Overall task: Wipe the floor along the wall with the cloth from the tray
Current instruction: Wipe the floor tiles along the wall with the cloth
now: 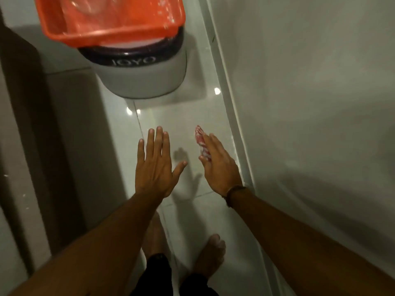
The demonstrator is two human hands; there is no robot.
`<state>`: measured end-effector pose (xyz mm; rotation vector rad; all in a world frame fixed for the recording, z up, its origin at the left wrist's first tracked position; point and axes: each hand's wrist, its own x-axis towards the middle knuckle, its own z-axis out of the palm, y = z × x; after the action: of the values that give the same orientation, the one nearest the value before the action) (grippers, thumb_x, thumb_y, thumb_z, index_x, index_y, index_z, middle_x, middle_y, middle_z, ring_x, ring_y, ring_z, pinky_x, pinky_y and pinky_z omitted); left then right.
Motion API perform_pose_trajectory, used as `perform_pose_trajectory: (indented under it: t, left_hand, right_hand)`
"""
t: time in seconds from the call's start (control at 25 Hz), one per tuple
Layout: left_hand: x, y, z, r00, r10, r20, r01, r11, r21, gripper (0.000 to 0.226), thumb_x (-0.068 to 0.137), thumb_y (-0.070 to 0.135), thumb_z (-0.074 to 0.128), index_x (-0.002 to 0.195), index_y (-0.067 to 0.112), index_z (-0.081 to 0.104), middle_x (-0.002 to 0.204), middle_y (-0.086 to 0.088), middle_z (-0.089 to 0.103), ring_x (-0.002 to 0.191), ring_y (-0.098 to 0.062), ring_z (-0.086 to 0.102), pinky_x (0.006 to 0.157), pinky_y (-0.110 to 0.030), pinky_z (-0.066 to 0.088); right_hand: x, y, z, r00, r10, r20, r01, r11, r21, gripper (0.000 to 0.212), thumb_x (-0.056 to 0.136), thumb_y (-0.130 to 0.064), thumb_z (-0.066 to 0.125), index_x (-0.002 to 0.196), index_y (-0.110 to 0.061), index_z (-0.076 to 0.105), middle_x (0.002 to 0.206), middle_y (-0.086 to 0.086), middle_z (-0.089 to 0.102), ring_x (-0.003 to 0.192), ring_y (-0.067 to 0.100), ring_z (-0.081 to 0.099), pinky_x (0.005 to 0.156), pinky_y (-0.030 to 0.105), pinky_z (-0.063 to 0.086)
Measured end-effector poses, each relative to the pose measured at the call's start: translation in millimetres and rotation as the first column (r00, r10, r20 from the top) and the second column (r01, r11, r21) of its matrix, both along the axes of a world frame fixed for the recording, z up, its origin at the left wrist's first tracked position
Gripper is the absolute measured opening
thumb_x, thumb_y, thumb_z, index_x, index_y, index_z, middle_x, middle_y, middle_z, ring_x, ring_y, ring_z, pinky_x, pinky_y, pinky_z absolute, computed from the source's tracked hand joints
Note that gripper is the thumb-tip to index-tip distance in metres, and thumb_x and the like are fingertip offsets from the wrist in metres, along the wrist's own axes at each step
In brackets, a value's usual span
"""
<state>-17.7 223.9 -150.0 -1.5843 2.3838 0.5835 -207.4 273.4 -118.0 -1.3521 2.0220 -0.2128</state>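
The small red-and-white patterned cloth [202,144] is already out of the tray and sits under the fingers of the right hand [220,167], its bunched length running along the fingers and poking out beyond the fingertips. The grip of that hand is a loose flat hold, with the thumb tucked against the cloth's near end; whether the palm has it pinned firmly cannot be told. The left hand [156,167] is spread, released and holding nothing. The glossy pale tiled floor [186,129] lies below both hands — contact between cloth and floor is not evident, and shadows beneath the hands suggest a gap. The white skirting strip at the foot of the wall [233,124] runs just to the right of the cloth-bearing hand, so the right hand is clearly the nearer one for the wipe. Ahead, the orange plastic tray [111,35] rests on a grey round bin with a black rim [141,82]; the tray shows only a wet sheen, no further cloth. Judged stage: cloth in hand — lowering to the floor beside the skirting is due next.
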Motion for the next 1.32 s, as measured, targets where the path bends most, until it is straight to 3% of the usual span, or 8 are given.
perform_pose_trajectory:
  t: [0.16,0.32,0.44,0.52,0.6,0.84,1.08,1.32]
  left_hand:
    - [4,40,-77,0.998,-0.056,-0.009,0.056,0.997,0.044,0.104,0.098,0.079,0.014,0.173,0.009,0.002,0.185,-0.016,-0.005,0.171,-0.035,-0.008,0.138,-0.059,-0.001]
    - [-12,43,-150,0.998,-0.056,-0.023,0.056,0.998,0.031,0.106,0.098,0.081,0.014,0.174,0.008,0.003,0.185,-0.017,-0.003,0.172,-0.036,-0.008,0.136,-0.058,-0.007]
    - [-20,40,-192,0.997,-0.071,-0.040,0.074,0.994,0.086,0.106,0.098,0.082,0.016,0.174,0.009,-0.001,0.185,-0.019,-0.007,0.171,-0.038,-0.009,0.135,-0.061,-0.007]
    - [-19,44,-216,0.991,-0.129,-0.046,0.134,0.982,0.131,0.108,0.097,0.083,0.015,0.173,0.011,-0.009,0.184,-0.018,-0.017,0.169,-0.037,-0.019,0.135,-0.064,-0.008]
    - [-15,50,-232,0.988,-0.136,-0.079,0.142,0.987,0.077,0.106,0.098,0.082,0.019,0.173,0.013,-0.011,0.183,-0.017,-0.019,0.167,-0.034,-0.025,0.134,-0.063,-0.011]
    - [-11,62,-256,0.984,-0.112,-0.138,0.088,0.982,-0.167,0.102,0.100,0.079,0.030,0.175,0.018,-0.002,0.186,-0.014,-0.006,0.172,-0.032,-0.011,0.135,-0.052,-0.017]
    - [-7,64,-263,0.984,-0.113,-0.137,0.083,0.975,-0.206,0.100,0.100,0.078,0.028,0.175,0.020,-0.003,0.186,-0.012,-0.007,0.172,-0.031,-0.010,0.136,-0.054,-0.012]
    - [-7,66,-260,0.986,-0.122,-0.115,0.093,0.968,-0.232,0.100,0.100,0.077,0.028,0.175,0.016,0.002,0.186,-0.013,-0.005,0.173,-0.033,-0.006,0.137,-0.057,-0.005]
  right_hand:
    - [-13,29,-98,0.978,0.029,-0.206,-0.017,0.998,0.061,0.071,0.109,-0.027,0.056,0.168,-0.023,0.017,0.178,0.007,0.015,0.164,0.032,0.020,0.130,0.052,0.034]
    - [-16,45,-171,0.926,0.167,-0.339,-0.112,0.978,0.176,0.082,0.108,-0.051,0.044,0.169,-0.014,0.002,0.179,0.013,0.001,0.166,0.037,-0.002,0.135,0.058,0.010]
    - [-10,56,-205,0.883,0.171,-0.438,-0.157,0.985,0.068,0.077,0.108,-0.053,0.025,0.168,-0.007,0.007,0.178,0.017,0.009,0.166,0.035,0.005,0.136,0.055,0.010]
    - [-12,58,-222,0.867,0.182,-0.464,-0.201,0.980,0.009,0.073,0.109,-0.048,0.025,0.167,-0.005,0.013,0.176,0.019,0.018,0.165,0.036,0.013,0.135,0.054,0.016]
    - [-12,57,-237,0.856,0.193,-0.479,-0.231,0.973,-0.022,0.068,0.111,-0.043,0.030,0.165,-0.005,0.016,0.175,0.019,0.022,0.164,0.037,0.019,0.133,0.054,0.023]
    - [-49,-12,-263,0.867,0.114,-0.485,-0.216,0.963,-0.159,0.064,0.110,-0.036,0.022,0.166,-0.004,0.016,0.175,0.019,0.022,0.164,0.034,0.021,0.132,0.055,0.027]
    - [-90,-48,-269,0.865,0.041,-0.501,-0.173,0.960,-0.221,0.062,0.110,-0.034,0.026,0.165,-0.006,0.024,0.174,0.015,0.028,0.163,0.029,0.026,0.133,0.047,0.024]
    - [-80,17,-263,0.875,-0.055,-0.482,-0.054,0.976,-0.210,0.062,0.109,-0.034,0.028,0.164,-0.005,0.029,0.172,0.017,0.034,0.161,0.031,0.030,0.132,0.046,0.030]
